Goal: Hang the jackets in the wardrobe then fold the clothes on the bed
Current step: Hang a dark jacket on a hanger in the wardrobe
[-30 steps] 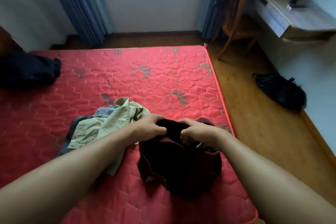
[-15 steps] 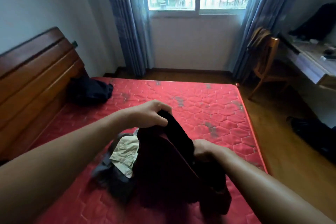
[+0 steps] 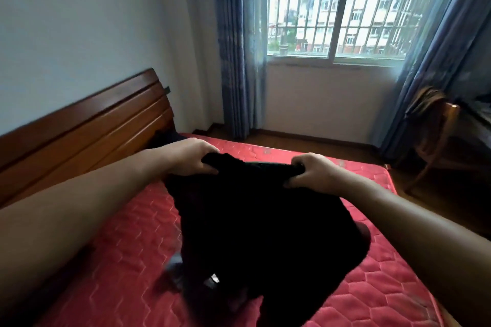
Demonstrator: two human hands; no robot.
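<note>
A dark, nearly black garment [image 3: 265, 228] hangs in the air above the red quilted mattress [image 3: 127, 260]. My left hand [image 3: 190, 156] grips its upper left edge and my right hand [image 3: 309, 172] grips its upper right edge, stretching the top edge between them. The cloth drapes down and hides most of the clothes pile below; only a grey scrap [image 3: 174, 268] shows at its lower left. Another dark garment [image 3: 166, 138] lies at the head of the bed by the headboard.
A wooden headboard [image 3: 87, 125] runs along the left wall. Blue curtains [image 3: 236, 56] frame a barred window [image 3: 342, 5] ahead. A wooden chair [image 3: 438, 135] with something draped on it stands at the right on the wooden floor.
Both hands have lifted the dark garment off the mattress and pulled apart, spreading its top edge. The view has tilted up from the bed to the window.
</note>
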